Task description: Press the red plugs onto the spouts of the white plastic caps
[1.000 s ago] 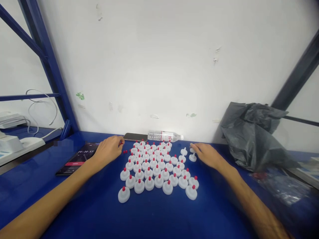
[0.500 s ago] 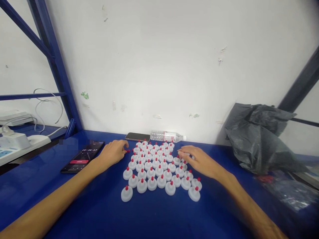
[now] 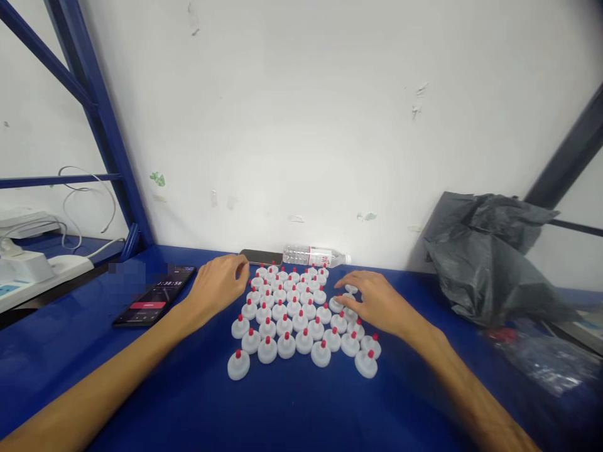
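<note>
Many white round caps (image 3: 286,347) with pointed spouts and small red tips stand in uneven rows on the blue table (image 3: 292,414). My left hand (image 3: 219,282) is at the far left edge of the rows, thumb and forefinger curled together in a pinch. Anything between those fingertips is hidden or too small to make out. At the right edge, my right hand (image 3: 377,301) reaches over the caps with thumb and forefinger apart. Beneath and between its fingers are several white caps, one cap (image 3: 351,289) showing behind the forefinger. My palm partly covers others.
A phone showing a timer (image 3: 155,298) lies left of my forearm. Along the wall are another dark phone (image 3: 261,257) and a clear bottle (image 3: 315,256) on its side. To the right are a grey plastic bag (image 3: 490,257) and a clear bag (image 3: 546,361). A power strip (image 3: 66,267) is far left.
My left fingers have closed into a pinch and risen slightly; the small red pieces beside them no longer show. My right thumb and forefinger have spread apart. The view has shifted slightly.
</note>
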Demonstrator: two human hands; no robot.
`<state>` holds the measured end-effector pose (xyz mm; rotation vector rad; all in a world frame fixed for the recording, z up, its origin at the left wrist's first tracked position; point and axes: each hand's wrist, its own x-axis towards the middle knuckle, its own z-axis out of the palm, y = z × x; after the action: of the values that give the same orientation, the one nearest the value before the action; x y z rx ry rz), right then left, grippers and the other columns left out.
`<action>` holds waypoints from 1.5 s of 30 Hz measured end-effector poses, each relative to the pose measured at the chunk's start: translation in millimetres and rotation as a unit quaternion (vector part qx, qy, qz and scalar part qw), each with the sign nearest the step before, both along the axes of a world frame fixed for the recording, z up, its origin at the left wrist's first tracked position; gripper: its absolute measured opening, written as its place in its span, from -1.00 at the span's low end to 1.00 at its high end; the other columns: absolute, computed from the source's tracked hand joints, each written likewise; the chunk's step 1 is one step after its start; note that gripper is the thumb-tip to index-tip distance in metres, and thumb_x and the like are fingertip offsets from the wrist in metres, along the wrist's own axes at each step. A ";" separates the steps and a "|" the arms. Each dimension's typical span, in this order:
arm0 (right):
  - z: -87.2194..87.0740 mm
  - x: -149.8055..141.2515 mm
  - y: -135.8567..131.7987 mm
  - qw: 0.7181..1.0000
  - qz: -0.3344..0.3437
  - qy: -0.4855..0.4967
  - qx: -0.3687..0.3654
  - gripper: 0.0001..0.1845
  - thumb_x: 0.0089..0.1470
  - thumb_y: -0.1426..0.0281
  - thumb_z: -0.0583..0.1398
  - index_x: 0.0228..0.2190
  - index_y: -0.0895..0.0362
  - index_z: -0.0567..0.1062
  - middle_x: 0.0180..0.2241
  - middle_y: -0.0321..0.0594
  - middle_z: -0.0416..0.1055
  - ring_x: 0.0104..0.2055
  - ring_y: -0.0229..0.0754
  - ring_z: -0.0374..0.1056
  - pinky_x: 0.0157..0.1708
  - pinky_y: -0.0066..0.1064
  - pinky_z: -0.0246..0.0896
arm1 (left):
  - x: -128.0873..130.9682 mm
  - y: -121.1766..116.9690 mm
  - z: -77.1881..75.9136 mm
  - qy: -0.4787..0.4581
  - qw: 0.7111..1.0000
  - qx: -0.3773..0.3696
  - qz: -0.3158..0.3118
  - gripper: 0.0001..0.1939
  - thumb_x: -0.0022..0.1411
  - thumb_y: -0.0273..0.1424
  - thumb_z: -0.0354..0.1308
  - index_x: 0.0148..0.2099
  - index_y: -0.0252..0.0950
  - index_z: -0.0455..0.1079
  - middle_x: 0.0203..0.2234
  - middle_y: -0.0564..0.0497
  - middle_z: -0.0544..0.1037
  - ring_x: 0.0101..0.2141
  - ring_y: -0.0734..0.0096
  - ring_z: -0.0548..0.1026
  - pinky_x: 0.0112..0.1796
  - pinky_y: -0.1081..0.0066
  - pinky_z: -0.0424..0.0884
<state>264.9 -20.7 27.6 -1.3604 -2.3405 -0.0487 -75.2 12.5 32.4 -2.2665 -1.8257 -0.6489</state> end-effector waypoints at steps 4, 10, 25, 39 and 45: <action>-2.5 -0.3 1.3 0.999 -0.030 -0.032 -0.016 -0.79 0.17 0.22 0.25 -0.32 0.06 0.65 -0.33 -0.17 0.61 -0.17 0.02 0.50 -0.07 -0.06 0.35 | 4.0 -2.5 -0.5 -0.019 0.999 0.035 -0.019 -0.74 0.37 -0.35 -0.03 -0.31 -0.22 0.44 -0.38 -0.08 0.61 -0.39 0.19 0.50 -0.42 0.32 0.14; 0.1 -7.0 -3.4 0.999 -0.002 0.051 -0.005 -0.78 0.24 0.24 0.16 -0.32 0.04 0.59 -0.21 -0.20 0.62 -0.16 -0.04 0.53 -0.16 -0.20 0.41 | 3.3 -2.4 -4.2 -0.035 0.994 0.082 -0.056 -0.76 0.37 -0.36 0.00 -0.29 -0.23 0.45 -0.40 -0.02 0.60 -0.39 0.24 0.50 -0.39 0.31 0.20; -5.9 -59.3 -28.2 0.967 0.149 0.035 0.202 -0.79 0.27 0.35 0.20 -0.05 0.03 0.39 -0.19 -0.19 0.62 -0.20 -0.11 0.59 -0.20 -0.28 0.53 | 35.1 -41.3 -9.1 0.022 0.919 0.165 -0.357 -0.85 0.33 -0.24 0.19 -0.11 -0.17 0.40 -0.39 0.00 0.54 -0.35 0.25 0.43 -0.42 0.27 0.33; -3.1 -71.8 -39.3 0.958 0.195 0.062 0.201 -0.66 0.32 0.30 0.16 0.10 -0.04 0.29 -0.11 -0.29 0.63 -0.17 -0.20 0.59 -0.18 -0.38 0.51 | 42.5 -48.5 -15.7 0.001 0.923 0.130 -0.362 -0.85 0.42 -0.36 -0.03 -0.27 -0.17 0.22 -0.46 0.02 0.44 -0.46 0.28 0.35 -0.51 0.29 0.19; -1.4 -73.7 -30.6 0.950 0.168 0.045 0.260 -0.73 0.32 0.27 0.17 0.04 -0.04 0.33 -0.31 -0.34 0.66 -0.37 -0.20 0.55 -0.06 -0.23 0.39 | 48.7 -45.1 -17.4 -0.063 0.926 0.070 -0.365 -0.69 0.50 -0.35 -0.16 -0.36 -0.20 0.17 -0.50 0.06 0.38 -0.47 0.35 0.31 -0.43 0.29 0.19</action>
<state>191.3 -51.3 26.2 -0.6898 -2.2288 -0.4562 -26.5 -32.6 15.1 -2.8280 -0.8687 -1.0005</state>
